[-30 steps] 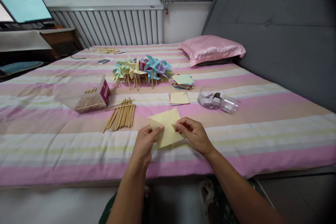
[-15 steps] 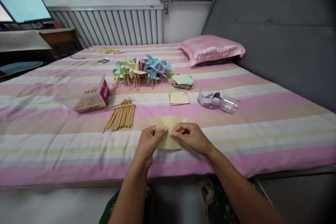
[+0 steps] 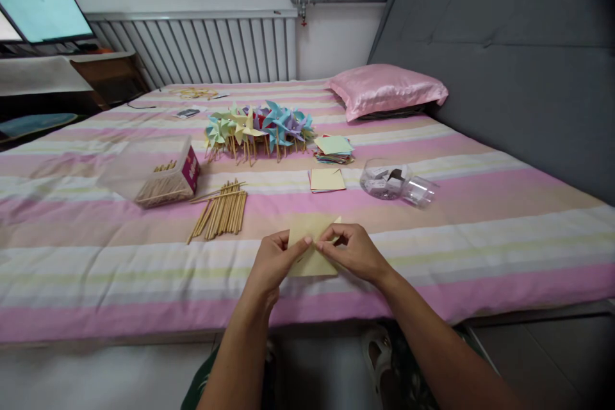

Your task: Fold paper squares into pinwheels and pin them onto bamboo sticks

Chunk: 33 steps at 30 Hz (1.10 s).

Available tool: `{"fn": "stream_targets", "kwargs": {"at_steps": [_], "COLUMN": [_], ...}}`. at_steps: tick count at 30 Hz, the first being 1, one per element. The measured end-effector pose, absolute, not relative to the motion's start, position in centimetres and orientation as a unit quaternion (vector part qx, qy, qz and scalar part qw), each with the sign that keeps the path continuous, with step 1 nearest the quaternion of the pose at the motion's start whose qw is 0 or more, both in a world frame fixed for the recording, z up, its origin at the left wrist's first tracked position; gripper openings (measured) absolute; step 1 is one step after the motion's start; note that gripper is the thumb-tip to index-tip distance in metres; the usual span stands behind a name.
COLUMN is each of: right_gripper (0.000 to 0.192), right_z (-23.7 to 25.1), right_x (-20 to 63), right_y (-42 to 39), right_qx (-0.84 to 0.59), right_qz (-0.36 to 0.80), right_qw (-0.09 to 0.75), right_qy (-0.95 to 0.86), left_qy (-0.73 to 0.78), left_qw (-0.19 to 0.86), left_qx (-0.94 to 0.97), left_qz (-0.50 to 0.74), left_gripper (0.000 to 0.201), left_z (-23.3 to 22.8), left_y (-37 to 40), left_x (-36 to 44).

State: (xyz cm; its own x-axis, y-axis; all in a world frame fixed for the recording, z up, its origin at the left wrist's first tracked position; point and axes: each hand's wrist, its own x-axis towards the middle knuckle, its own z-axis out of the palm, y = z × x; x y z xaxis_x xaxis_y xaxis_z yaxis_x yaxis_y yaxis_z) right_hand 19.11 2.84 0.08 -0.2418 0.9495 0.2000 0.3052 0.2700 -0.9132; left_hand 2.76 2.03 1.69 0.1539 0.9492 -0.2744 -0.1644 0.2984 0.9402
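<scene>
1. Since a second ago, the yellow paper square (image 3: 312, 259) is lying lower and flatter between the hands, and the two hands are now sitting closer together with fingertips almost meeting.
2. The left hand (image 3: 273, 262) is pinching the sheet's left part between thumb and fingers.
3. The right hand (image 3: 353, 251) is pinching the sheet's right upper corner, fingers curled over a small folded flap.
4. The sheet is being held just above the striped bed cover (image 3: 480, 230), near the front edge of the bed.
5. A bundle of wooden sticks (image 3: 220, 211) is lying to the left of the hands; beyond it, a clear box of sticks (image 3: 163, 173) is resting on its side.
6. A small stack of yellow squares (image 3: 327, 179) is lying behind the hands, with a clear jar (image 3: 396, 180) tipped over to its right.
7. Finished paper pinwheels (image 3: 257, 128) are lying in a heap farther back, beside a stack of mixed coloured paper (image 3: 334, 147).
</scene>
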Motion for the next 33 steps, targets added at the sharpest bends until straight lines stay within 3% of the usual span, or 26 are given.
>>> {"fn": "stream_targets", "kwargs": {"at_steps": [11,17,26,33], "right_gripper": [0.014,0.013,0.063,0.070], "right_z": [0.1,-0.5,-0.8,-0.9], "right_x": [19.1,18.7,17.7,18.2], "right_y": [2.7,2.7,2.5,2.9], "right_qx": [-0.466,-0.460,-0.421,-0.409], "right_qz": [0.373,0.370,0.463,0.507], "right_qw": [0.405,0.456,0.555,0.557], "right_qy": [-0.692,-0.666,-0.548,-0.515], "left_qy": [0.506,0.526,0.502,0.498], "left_qw": [0.603,0.576,0.586,0.616], "left_qx": [0.412,0.377,0.320,0.322], "left_qz": [0.459,0.500,0.550,0.519], "left_gripper": [0.027,0.027,0.030,0.033], "left_z": [1.3,1.2,0.8,1.1], "left_y": [2.1,2.1,2.1,2.0], "left_x": [3.3,3.7,4.5,4.4]}}
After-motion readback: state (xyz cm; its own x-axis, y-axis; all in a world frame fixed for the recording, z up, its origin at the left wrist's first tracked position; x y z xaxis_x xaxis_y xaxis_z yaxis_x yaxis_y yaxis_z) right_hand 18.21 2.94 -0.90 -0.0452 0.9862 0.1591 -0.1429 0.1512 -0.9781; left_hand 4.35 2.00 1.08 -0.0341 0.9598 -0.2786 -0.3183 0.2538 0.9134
